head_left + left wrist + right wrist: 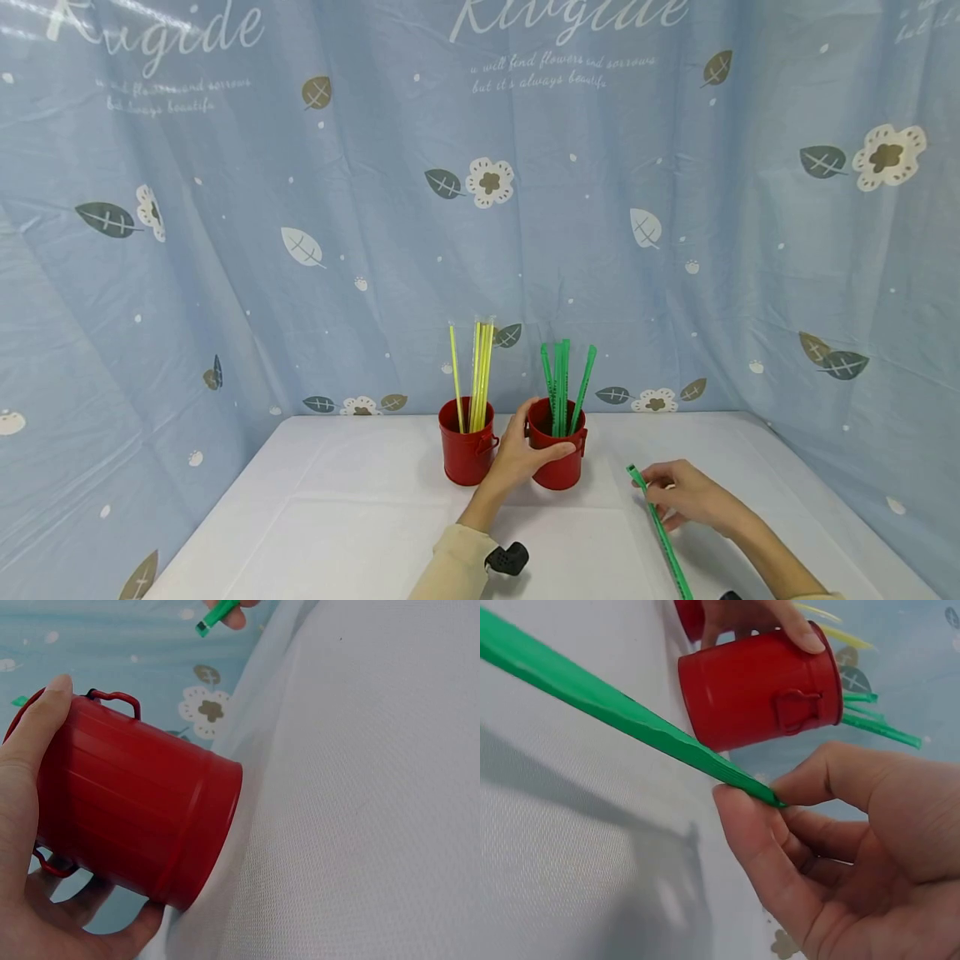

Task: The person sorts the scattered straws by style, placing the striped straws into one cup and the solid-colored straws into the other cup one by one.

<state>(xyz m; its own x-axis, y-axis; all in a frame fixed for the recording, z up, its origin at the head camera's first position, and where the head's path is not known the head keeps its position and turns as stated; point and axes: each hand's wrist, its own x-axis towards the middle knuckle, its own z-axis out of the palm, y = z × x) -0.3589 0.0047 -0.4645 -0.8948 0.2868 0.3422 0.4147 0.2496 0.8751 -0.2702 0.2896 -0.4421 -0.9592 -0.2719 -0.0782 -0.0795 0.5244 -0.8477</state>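
Observation:
My left hand [517, 454] grips the right-hand red bucket [557, 467], thumb at the near rim and fingers round its left side. Several green wrapped straws [561, 383] stand in that bucket. In the left wrist view, the bucket [142, 802] shows its small side handles, with my left hand [37, 900] around it. My right hand [686, 497] pinches one green wrapped straw [663, 537] near its far end, above the table to the right of the bucket. The right wrist view shows thumb and index finger of the right hand [847, 847] closed on this straw [630, 712].
A second red bucket [467, 458] with several yellow straws [482, 375] stands just left of the gripped one. Both are near the back edge of the white table [337, 517]. A blue patterned curtain [375, 250] hangs behind and at the sides.

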